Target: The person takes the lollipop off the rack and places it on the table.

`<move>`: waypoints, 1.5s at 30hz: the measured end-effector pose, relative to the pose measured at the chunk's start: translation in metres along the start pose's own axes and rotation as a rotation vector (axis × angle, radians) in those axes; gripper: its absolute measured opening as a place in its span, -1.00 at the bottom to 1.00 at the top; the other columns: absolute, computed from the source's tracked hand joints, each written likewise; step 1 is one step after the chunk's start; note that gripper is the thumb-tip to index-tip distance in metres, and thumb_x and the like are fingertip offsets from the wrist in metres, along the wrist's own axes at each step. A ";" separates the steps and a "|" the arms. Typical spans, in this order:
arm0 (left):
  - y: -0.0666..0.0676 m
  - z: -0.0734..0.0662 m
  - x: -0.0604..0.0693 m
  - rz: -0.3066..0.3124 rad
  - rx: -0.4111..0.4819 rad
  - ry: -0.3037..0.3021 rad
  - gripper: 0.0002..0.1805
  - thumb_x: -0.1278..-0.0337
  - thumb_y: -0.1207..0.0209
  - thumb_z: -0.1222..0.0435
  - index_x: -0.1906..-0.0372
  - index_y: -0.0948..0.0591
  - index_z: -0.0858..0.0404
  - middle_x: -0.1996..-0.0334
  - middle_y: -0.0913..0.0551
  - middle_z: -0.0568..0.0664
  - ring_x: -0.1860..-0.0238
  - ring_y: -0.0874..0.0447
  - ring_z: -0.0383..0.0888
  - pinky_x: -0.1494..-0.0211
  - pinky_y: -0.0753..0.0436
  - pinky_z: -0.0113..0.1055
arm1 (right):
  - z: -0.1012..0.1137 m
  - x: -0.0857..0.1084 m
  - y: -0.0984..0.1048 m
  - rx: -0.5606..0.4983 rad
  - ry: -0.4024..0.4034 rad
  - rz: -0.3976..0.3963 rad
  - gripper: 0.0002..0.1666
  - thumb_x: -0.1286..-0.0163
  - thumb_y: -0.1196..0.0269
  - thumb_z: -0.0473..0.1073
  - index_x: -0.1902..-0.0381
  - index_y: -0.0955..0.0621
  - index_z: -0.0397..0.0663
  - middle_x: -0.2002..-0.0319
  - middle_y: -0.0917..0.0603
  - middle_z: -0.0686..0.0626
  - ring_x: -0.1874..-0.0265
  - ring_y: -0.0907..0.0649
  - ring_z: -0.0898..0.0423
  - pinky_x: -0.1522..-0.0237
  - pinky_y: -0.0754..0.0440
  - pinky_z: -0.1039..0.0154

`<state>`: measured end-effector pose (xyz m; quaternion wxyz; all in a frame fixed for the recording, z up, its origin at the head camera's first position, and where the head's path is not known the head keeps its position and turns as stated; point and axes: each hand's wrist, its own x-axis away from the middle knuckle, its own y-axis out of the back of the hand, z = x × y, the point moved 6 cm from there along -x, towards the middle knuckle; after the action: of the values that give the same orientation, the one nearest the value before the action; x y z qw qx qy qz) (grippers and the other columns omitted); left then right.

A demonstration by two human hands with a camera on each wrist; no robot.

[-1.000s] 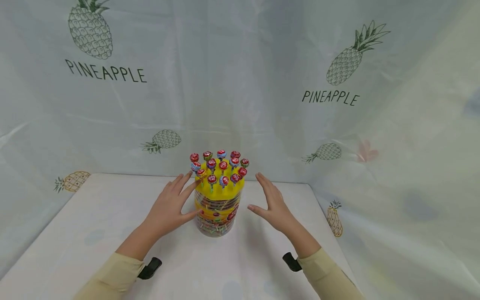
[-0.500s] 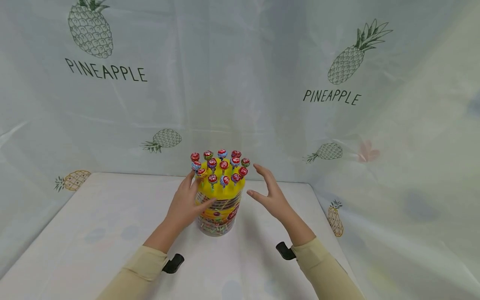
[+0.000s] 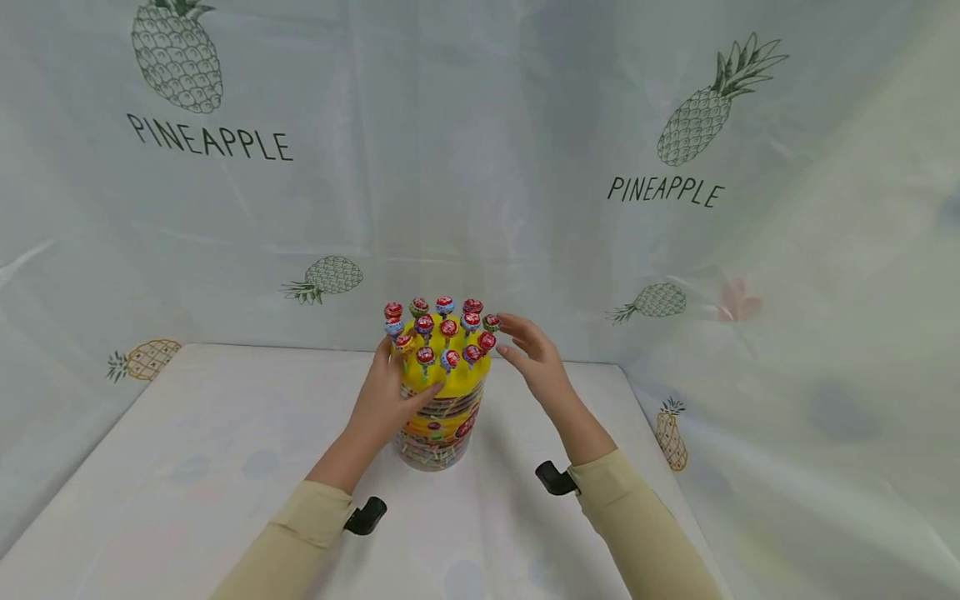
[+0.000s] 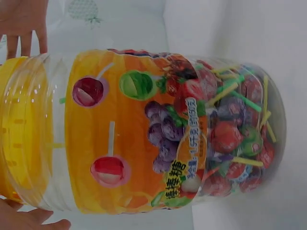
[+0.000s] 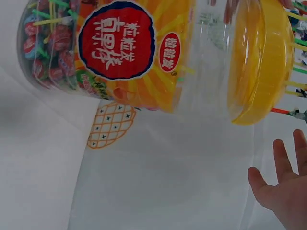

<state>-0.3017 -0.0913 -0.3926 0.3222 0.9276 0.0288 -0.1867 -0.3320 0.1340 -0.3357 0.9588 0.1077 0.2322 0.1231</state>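
Note:
A clear lollipop jar (image 3: 435,429) with an orange fruit label stands upright on the table. Its yellow lid (image 4: 12,129) bears several wrapped lollipops (image 3: 448,328) stuck in by their sticks. My left hand (image 3: 381,398) grips the jar's upper left side by the lid, thumb across the front and fingers round the far side, partly hidden. To the right of the lid, my right hand (image 3: 538,363) is held with fingers spread and slightly bent, close to the rightmost lollipops. In the right wrist view that hand (image 5: 288,189) is apart from the jar and holds nothing.
The white table (image 3: 247,425) has its back edge just behind the jar. A pale curtain (image 3: 480,167) printed with pineapples hangs behind and at the sides. More lollipops (image 4: 235,134) fill the jar's lower part. Each wrist wears a black camera (image 3: 366,516).
My left hand has moved right, from beside the jar to a grip round its upper side. My right hand has moved slightly up and left, closer to the lollipops. The jar stays put.

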 end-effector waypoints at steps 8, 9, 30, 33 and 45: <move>-0.007 0.005 -0.002 -0.036 0.108 0.002 0.04 -0.11 -0.27 -0.13 -0.54 -0.01 0.14 -0.50 0.07 0.19 -0.40 -0.13 0.24 -0.30 -0.31 0.23 | -0.005 -0.006 -0.001 -0.113 -0.049 -0.072 -0.59 -0.44 -0.20 -0.16 -0.19 -0.56 -0.18 -0.19 -0.56 -0.07 -0.18 -0.53 0.00 -0.29 -0.40 0.02; -0.008 0.005 -0.002 -0.044 0.119 0.000 0.03 -0.10 -0.27 -0.13 -0.54 -0.03 0.15 -0.50 0.07 0.18 -0.40 -0.13 0.24 -0.30 -0.31 0.23 | -0.005 -0.007 -0.001 -0.121 -0.049 -0.080 -0.59 -0.44 -0.21 -0.16 -0.18 -0.57 -0.20 -0.17 -0.58 -0.08 -0.16 -0.54 -0.01 -0.28 -0.42 0.04; -0.012 0.008 0.001 -0.120 0.234 -0.021 -0.11 -0.12 -0.29 -0.07 -0.47 -0.24 0.18 -0.51 0.06 0.08 -0.44 -0.05 0.16 -0.32 -0.28 0.23 | 0.001 -0.009 0.009 -0.136 -0.042 -0.205 -0.66 -0.42 -0.23 -0.11 -0.09 -0.63 -0.12 -0.05 -0.63 -0.12 0.00 -0.62 0.01 -0.23 -0.48 0.13; -0.013 0.009 0.001 -0.127 0.244 -0.030 -0.11 -0.12 -0.30 -0.06 -0.48 -0.23 0.15 -0.50 0.05 0.06 -0.43 -0.06 0.14 -0.33 -0.29 0.21 | 0.002 -0.004 0.012 -0.185 0.002 -0.200 -0.66 -0.45 -0.19 -0.16 -0.10 -0.59 -0.20 -0.02 -0.62 -0.14 0.04 -0.65 -0.02 -0.19 -0.52 0.13; -0.013 0.011 0.003 -0.134 0.271 -0.032 -0.12 -0.14 -0.29 -0.04 -0.49 -0.20 0.14 -0.50 0.07 0.05 -0.44 -0.02 0.12 -0.35 -0.27 0.20 | -0.031 0.022 0.015 -0.288 -0.044 -0.181 -0.70 -0.50 -0.06 -0.32 -0.10 -0.56 -0.36 -0.10 -0.60 -0.19 -0.02 -0.65 -0.05 -0.09 -0.59 0.10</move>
<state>-0.3050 -0.0879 -0.4096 0.1812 0.9556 0.0599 -0.2246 -0.3303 0.1592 -0.3678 0.9764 -0.0494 0.1998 0.0657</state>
